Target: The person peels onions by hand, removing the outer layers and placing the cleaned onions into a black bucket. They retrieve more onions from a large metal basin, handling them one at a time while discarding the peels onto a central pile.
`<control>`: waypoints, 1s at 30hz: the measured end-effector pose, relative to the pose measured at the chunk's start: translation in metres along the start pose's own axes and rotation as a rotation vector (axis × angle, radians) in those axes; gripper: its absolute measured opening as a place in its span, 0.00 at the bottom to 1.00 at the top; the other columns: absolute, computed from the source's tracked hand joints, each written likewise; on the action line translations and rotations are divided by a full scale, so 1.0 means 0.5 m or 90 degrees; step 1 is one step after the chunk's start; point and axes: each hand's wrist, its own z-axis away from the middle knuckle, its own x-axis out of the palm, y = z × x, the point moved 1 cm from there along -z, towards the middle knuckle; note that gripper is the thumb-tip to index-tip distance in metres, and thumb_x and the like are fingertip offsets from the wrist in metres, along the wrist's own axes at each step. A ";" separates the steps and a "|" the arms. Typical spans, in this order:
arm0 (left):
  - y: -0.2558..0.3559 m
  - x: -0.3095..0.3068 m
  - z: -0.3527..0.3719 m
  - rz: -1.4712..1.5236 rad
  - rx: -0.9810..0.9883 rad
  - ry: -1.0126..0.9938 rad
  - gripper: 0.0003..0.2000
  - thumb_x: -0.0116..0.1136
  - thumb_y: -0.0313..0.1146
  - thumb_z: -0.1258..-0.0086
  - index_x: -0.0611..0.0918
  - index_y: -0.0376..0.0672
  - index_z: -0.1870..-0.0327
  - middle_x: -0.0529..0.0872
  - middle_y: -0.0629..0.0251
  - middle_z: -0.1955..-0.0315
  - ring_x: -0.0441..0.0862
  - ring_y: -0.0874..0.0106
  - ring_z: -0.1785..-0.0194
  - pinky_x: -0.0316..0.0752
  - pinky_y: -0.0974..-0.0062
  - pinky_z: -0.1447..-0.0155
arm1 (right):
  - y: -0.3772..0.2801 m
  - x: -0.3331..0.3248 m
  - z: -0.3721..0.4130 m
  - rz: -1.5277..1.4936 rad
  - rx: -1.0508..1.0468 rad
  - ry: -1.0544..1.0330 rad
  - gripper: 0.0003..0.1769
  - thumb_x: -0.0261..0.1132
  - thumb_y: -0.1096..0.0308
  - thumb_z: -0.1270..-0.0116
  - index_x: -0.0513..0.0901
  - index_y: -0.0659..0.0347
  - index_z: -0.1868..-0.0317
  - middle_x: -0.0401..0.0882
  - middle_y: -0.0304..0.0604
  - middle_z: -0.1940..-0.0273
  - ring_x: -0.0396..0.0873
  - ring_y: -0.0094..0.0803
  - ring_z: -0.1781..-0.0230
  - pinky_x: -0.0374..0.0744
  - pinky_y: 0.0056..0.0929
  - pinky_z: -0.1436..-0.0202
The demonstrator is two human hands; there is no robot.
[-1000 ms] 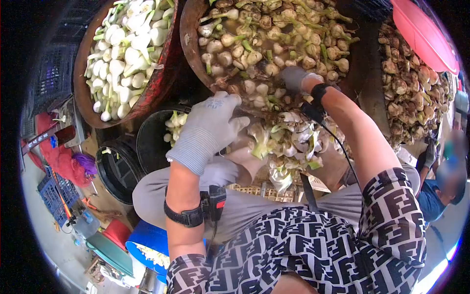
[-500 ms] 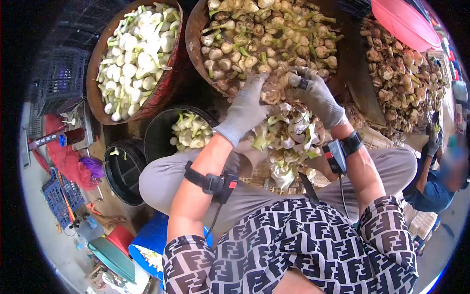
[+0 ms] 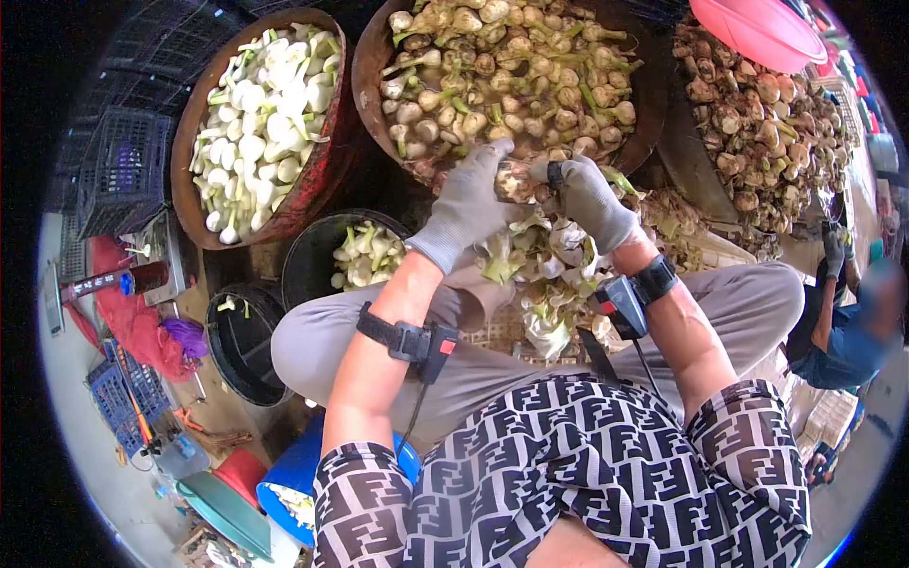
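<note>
My left hand (image 3: 466, 201), in a grey knit glove, is closed round a brownish garlic bulb (image 3: 514, 182), held over the near rim of the large tub. My right hand (image 3: 595, 204), gloved alike, has its fingers curled in at the bulb's right side, gripping its stem end. A small black band (image 3: 555, 174) sits on one of its fingers. Below both hands lies a heap of pale garlic peelings (image 3: 559, 260) on a cream slatted crate (image 3: 507, 333) between my legs. The large tub (image 3: 371, 95) beyond holds unpeeled bulbs in murky water.
A rusty red tub (image 3: 186, 170) of white peeled garlic stands at the left. Closer in are a black bucket (image 3: 303, 248) with peeled bulbs and another black bucket (image 3: 225, 355). Dirty bulbs (image 3: 757, 123) pile at the right under a pink basin (image 3: 762, 33). A co-worker (image 3: 843, 341) sits far right.
My hands have come slightly lower and my right hand has shifted left. The bulb now shows more plainly between them. The view has tilted a little.
</note>
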 end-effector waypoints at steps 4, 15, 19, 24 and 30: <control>-0.010 -0.010 0.002 0.190 -0.072 -0.033 0.33 0.70 0.36 0.53 0.70 0.38 0.44 0.79 0.56 0.57 0.78 0.65 0.54 0.72 0.74 0.47 | -0.007 -0.007 -0.003 0.063 -0.174 -0.030 0.07 0.61 0.74 0.45 0.80 0.68 0.66 0.79 0.36 0.72 0.74 0.20 0.77 0.74 0.21 0.73; -0.049 0.004 -0.002 0.704 -0.274 -0.025 0.23 0.53 0.50 0.35 0.75 0.38 0.50 0.79 0.67 0.59 0.75 0.79 0.56 0.72 0.77 0.53 | -0.021 0.026 0.004 0.022 -0.072 0.034 0.13 0.64 0.66 0.40 0.80 0.66 0.59 0.80 0.33 0.69 0.72 0.16 0.72 0.71 0.15 0.69; -0.038 0.009 -0.004 0.596 -0.204 -0.020 0.23 0.65 0.37 0.42 0.73 0.37 0.48 0.80 0.66 0.60 0.74 0.80 0.57 0.71 0.82 0.52 | -0.024 0.031 -0.004 -0.210 0.121 0.052 0.13 0.65 0.60 0.40 0.81 0.64 0.65 0.78 0.31 0.74 0.71 0.15 0.77 0.68 0.18 0.74; -0.029 0.010 0.000 0.470 -0.174 0.002 0.23 0.66 0.32 0.45 0.74 0.39 0.48 0.78 0.69 0.58 0.74 0.80 0.55 0.69 0.82 0.48 | -0.011 0.024 -0.014 -0.157 0.053 0.036 0.11 0.63 0.62 0.40 0.81 0.61 0.71 0.76 0.30 0.77 0.71 0.18 0.80 0.68 0.19 0.77; -0.024 0.000 0.002 0.456 -0.156 0.000 0.21 0.64 0.34 0.43 0.75 0.39 0.49 0.79 0.68 0.59 0.74 0.79 0.55 0.69 0.80 0.48 | -0.015 0.011 0.004 0.366 -0.337 -0.022 0.06 0.65 0.72 0.46 0.80 0.64 0.68 0.79 0.31 0.74 0.74 0.22 0.75 0.73 0.22 0.69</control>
